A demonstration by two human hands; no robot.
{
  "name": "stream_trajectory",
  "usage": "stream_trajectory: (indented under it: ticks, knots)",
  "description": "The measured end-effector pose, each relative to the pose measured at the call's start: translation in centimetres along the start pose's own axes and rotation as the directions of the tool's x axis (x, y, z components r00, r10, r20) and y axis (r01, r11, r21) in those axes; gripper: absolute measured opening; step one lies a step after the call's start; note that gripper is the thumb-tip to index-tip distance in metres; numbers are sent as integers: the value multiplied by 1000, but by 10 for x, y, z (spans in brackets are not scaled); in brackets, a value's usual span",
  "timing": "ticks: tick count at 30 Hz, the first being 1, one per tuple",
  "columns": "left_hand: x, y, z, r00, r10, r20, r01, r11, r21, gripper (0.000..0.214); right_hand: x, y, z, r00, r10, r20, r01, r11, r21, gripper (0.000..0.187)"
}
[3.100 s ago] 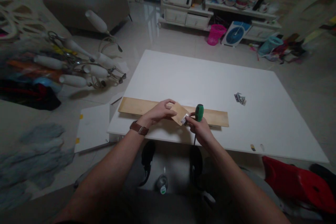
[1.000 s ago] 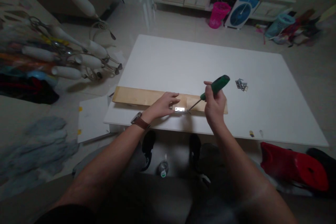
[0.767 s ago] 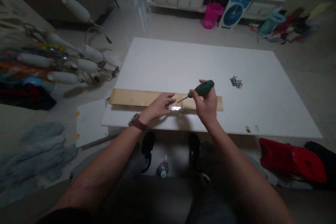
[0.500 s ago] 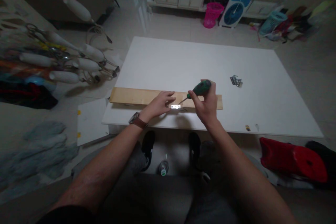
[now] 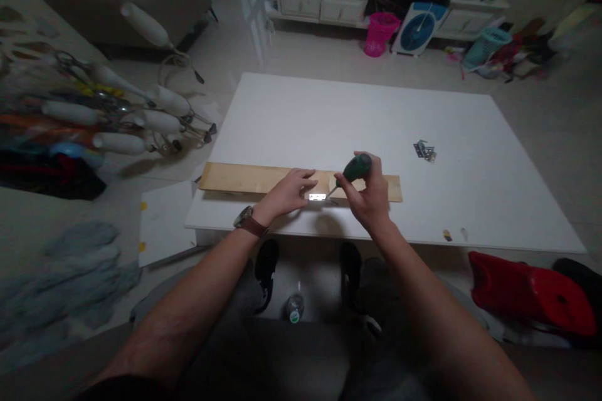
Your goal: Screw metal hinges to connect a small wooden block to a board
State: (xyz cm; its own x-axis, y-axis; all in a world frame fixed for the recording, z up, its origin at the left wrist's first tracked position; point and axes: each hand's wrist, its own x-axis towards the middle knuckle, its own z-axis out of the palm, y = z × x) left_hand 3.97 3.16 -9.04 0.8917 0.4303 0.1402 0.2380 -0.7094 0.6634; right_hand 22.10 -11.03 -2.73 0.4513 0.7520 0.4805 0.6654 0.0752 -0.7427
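A long wooden board lies along the near edge of a white table. My left hand, with a brown watch on the wrist, rests flat on the board, fingers stretched beside a small shiny metal hinge. My right hand is closed around a green-handled screwdriver. Its tip points down and left at the hinge.
A small heap of metal hinges lies on the table to the right. White-handled tools and scissors lie on the floor at left. A red object sits at the lower right. A pink basket and a fan stand by the far shelf.
My right hand has swung the screwdriver from upright and raised down to the hinge. The small wooden piece held three seconds ago now lies flat on the board. My left hand stays put.
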Motion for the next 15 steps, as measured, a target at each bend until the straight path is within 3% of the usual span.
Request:
stream_trajectory:
  ticks: [10, 15]
  knots:
    - [1, -1, 1, 1000, -3, -13, 3, 1000, -2, 32, -6, -1, -2, 1000, 23, 5, -23, 1000, 7, 45]
    - [2, 2, -2, 1000, -11, 3, 11, 1000, 19, 40, -4, -3, -1, 999, -30, 19, 29, 998, 50, 44]
